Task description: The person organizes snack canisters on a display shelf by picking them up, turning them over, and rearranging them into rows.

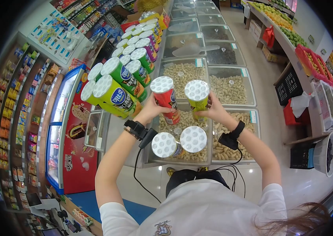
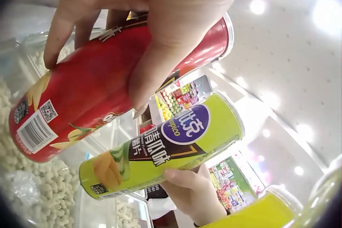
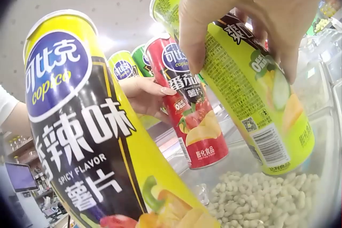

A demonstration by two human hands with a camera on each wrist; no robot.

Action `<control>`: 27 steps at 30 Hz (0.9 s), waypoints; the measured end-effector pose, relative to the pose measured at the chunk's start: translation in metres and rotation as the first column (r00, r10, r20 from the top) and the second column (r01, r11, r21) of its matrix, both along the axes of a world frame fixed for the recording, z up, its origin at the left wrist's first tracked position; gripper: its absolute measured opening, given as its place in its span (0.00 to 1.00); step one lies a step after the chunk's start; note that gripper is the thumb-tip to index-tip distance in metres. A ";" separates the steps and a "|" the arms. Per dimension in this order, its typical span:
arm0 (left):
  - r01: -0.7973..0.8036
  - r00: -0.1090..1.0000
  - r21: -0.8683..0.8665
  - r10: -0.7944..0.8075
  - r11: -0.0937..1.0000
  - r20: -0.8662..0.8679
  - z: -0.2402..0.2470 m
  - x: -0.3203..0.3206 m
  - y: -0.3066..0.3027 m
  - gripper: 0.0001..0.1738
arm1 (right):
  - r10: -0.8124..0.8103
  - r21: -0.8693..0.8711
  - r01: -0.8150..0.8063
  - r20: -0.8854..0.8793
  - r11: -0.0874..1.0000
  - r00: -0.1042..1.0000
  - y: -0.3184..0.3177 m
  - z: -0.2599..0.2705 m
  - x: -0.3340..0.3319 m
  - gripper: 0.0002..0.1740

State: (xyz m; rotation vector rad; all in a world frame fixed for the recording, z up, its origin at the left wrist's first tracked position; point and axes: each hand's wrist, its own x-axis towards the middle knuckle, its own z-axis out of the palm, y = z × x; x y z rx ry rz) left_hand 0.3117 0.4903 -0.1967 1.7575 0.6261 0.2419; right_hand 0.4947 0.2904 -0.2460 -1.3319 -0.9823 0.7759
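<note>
slightly bent, the left arm [image 1: 113, 165] and right arm [image 1: 264, 159] reach forward, the left hand [image 1: 149, 110] and right hand [image 1: 216, 110] apart, thumbs inward, each gripping between thumb and curled fingers.

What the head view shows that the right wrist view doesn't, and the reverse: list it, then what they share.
Only the head view shows the freezer and the shoes.

Only the right wrist view shows the lettering "SPICY FLAVOR" on a yellow can and the barcode of the green can.

Both show the left hand holding the red can, the right hand holding the green can, and peanuts.
</note>
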 end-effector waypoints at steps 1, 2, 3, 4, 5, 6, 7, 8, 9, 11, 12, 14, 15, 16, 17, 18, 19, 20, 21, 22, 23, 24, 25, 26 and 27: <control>0.010 1.000 -0.018 -0.010 1.000 0.001 -0.003 0.000 0.004 0.53 | 0.007 0.008 -0.007 -0.002 1.000 1.000 0.001 -0.002 0.000 0.47; 0.019 1.000 -0.036 -0.019 0.999 0.003 -0.007 0.001 0.008 0.55 | 0.014 0.017 -0.014 -0.004 1.000 1.000 0.002 -0.004 0.001 0.47; -0.005 1.000 -0.048 0.005 0.999 0.007 -0.008 0.001 0.008 0.56 | 0.011 0.006 -0.011 0.018 1.000 1.000 0.002 -0.002 0.001 0.48; 0.003 1.000 -0.026 -0.003 1.000 0.024 -0.012 0.001 0.009 0.55 | 0.004 0.018 -0.004 0.017 1.000 1.000 0.003 -0.005 0.001 0.49; 0.012 0.999 -0.003 -0.012 1.000 0.042 -0.018 0.002 0.010 0.55 | -0.005 0.031 0.005 0.015 1.000 1.000 0.005 -0.010 0.001 0.49; 0.021 0.998 0.020 -0.023 1.000 0.061 -0.022 0.004 0.011 0.55 | -0.015 0.043 0.014 0.015 0.999 1.000 0.006 -0.015 0.002 0.49; 0.037 0.999 0.032 -0.038 0.999 0.015 -0.026 0.005 0.013 0.53 | -0.012 0.059 0.011 0.017 0.998 1.000 0.008 -0.021 0.003 0.49; 0.034 0.999 0.022 -0.034 0.999 0.013 -0.031 0.005 0.014 0.52 | -0.010 0.073 0.008 0.019 0.997 1.000 0.010 -0.026 0.004 0.49; 0.030 0.999 0.011 -0.030 0.999 0.010 -0.034 0.006 0.014 0.50 | -0.008 0.088 0.006 0.021 0.996 1.000 0.010 -0.026 0.004 0.50; 0.040 0.999 -0.008 -0.040 0.999 0.004 -0.040 0.007 0.015 0.49 | -0.004 0.075 0.002 0.034 0.997 0.999 0.009 -0.024 0.003 0.49; 0.048 0.999 0.001 -0.048 0.999 0.005 -0.039 0.008 0.016 0.49 | -0.002 0.069 -0.001 0.040 0.998 0.999 0.009 -0.023 0.002 0.49; 0.063 0.998 0.017 -0.063 0.998 0.005 -0.038 0.009 0.016 0.49 | -0.001 0.054 0.000 0.021 0.999 1.000 0.009 -0.020 0.001 0.49; 0.064 0.998 -0.004 -0.064 0.998 0.005 -0.036 0.009 0.016 0.48 | 0.003 0.047 -0.004 0.012 0.999 1.000 0.010 -0.021 0.000 0.49; 0.064 0.998 -0.025 -0.064 0.998 0.006 -0.035 0.009 0.015 0.48 | 0.005 0.048 -0.005 0.009 0.999 1.000 0.011 -0.021 -0.001 0.49; 0.065 0.998 -0.045 -0.064 0.997 0.009 -0.033 0.009 0.015 0.48 | 0.006 0.049 -0.007 0.008 0.999 1.000 0.012 -0.021 -0.001 0.49; 0.059 0.998 -0.063 -0.058 0.996 0.008 -0.032 0.008 0.014 0.47 | 0.007 0.050 -0.007 0.007 0.999 1.000 0.013 -0.021 -0.001 0.49; 0.054 0.999 -0.081 -0.053 0.995 0.007 -0.031 0.008 0.014 0.47 | 0.012 0.042 -0.013 0.019 0.999 1.000 0.013 -0.020 -0.001 0.49; 0.049 0.999 -0.098 -0.048 0.994 0.007 -0.030 0.007 0.013 0.46 | 0.017 0.034 -0.018 0.031 0.999 0.999 0.014 -0.020 -0.001 0.49; 0.066 0.998 -0.106 -0.067 0.992 -0.006 -0.030 0.006 0.015 0.46 | 0.021 0.026 -0.022 0.043 0.999 0.999 0.014 -0.020 -0.001 0.49; 0.082 0.996 -0.114 -0.085 0.990 -0.018 -0.030 0.006 0.017 0.46 | 0.025 0.028 -0.026 0.044 0.999 0.999 0.014 -0.021 0.000 0.49; 0.099 0.994 -0.121 -0.103 0.988 -0.030 -0.030 0.005 0.018 0.46 | 0.028 0.031 -0.030 0.045 0.999 0.999 0.015 -0.022 0.000 0.50; 0.095 0.994 -0.133 -0.101 0.986 -0.035 -0.029 0.004 0.018 0.45 | 0.032 0.033 -0.033 0.047 0.999 0.998 0.015 -0.023 0.000 0.50; 0.092 0.994 -0.146 -0.099 0.985 -0.040 -0.029 0.004 0.017 0.45 | 0.033 0.022 -0.034 0.060 0.999 0.998 0.015 -0.023 0.001 0.51; 0.090 0.994 -0.159 -0.098 0.983 -0.044 -0.029 0.004 0.015 0.45 | 0.034 0.010 -0.035 0.074 0.999 0.997 0.014 -0.024 0.001 0.52; 0.079 0.993 -0.172 -0.092 0.982 -0.068 -0.028 0.004 0.015 0.45 | 0.034 -0.002 -0.034 0.087 0.999 0.996 0.013 -0.025 0.001 0.53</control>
